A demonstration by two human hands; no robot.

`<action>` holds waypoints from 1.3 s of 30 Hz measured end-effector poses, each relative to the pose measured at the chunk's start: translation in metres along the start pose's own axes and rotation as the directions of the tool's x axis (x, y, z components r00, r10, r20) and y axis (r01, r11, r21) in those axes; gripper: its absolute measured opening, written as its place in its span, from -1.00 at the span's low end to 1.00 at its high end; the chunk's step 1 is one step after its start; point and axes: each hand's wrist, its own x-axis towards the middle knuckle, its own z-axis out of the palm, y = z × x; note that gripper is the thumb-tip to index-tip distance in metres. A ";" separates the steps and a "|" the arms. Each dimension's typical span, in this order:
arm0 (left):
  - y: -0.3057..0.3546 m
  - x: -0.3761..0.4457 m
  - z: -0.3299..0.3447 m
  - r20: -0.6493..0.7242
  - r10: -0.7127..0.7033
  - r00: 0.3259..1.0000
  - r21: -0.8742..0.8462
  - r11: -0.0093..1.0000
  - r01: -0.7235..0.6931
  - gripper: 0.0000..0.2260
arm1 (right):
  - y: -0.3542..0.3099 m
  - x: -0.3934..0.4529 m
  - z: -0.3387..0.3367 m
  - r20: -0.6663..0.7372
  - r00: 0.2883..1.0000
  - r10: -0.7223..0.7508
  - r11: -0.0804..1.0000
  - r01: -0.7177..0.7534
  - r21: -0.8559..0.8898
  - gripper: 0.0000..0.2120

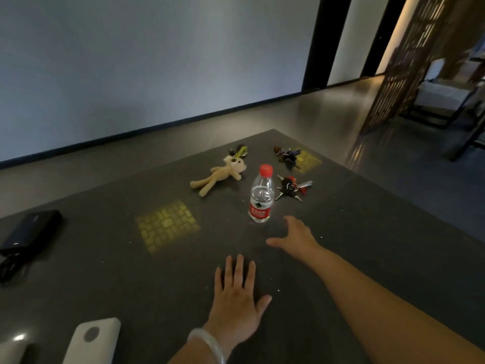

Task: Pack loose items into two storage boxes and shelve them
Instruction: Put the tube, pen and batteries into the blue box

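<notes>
Left hand (pixel 237 306) lies flat on the counter (pixel 367 245), fingers straight and spread, holding nothing; a pale bangle (pixel 210 345) circles its wrist. Right hand (pixel 294 236) is ahead of it, fingers loose and apart, thumb out to the left, gripping nothing; whether it touches the counter cannot be told.

Bottle (pixel 260 194) stands upright just beyond the right hand, apart from it, red cap on. Plush toy (pixel 219 174) lies beyond the left hand, left of the bottle; the small dark items at its head are too blurred to identify. Two key bunches lie beyond the right hand: the nearer keys (pixel 291 187) just right of the bottle, the farther keys (pixel 287 155) behind them.

Far left of the left hand, a black device (pixel 31 229) is cut off by the frame edge. Near left, a white device (pixel 91 340) is cut off at the bottom. No storage boxes are visible.
</notes>
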 end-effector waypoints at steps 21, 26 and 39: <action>0.000 0.000 -0.007 0.070 -0.002 0.998 -0.016 1.000 0.003 -0.29 | 0.020 -0.008 0.022 -0.136 0.991 -0.018 0.829 0.091 0.552 -0.48; 0.003 -0.003 -0.020 0.080 -0.005 0.997 0.006 1.000 0.005 -0.29 | 0.062 -0.075 0.006 -0.140 0.989 0.050 0.825 0.038 0.563 -0.48; 0.179 -0.092 -0.070 -0.059 0.458 0.887 -0.566 0.717 -0.408 -0.61 | 0.173 -0.279 -0.101 -0.290 0.945 0.150 0.921 -0.027 0.389 -0.53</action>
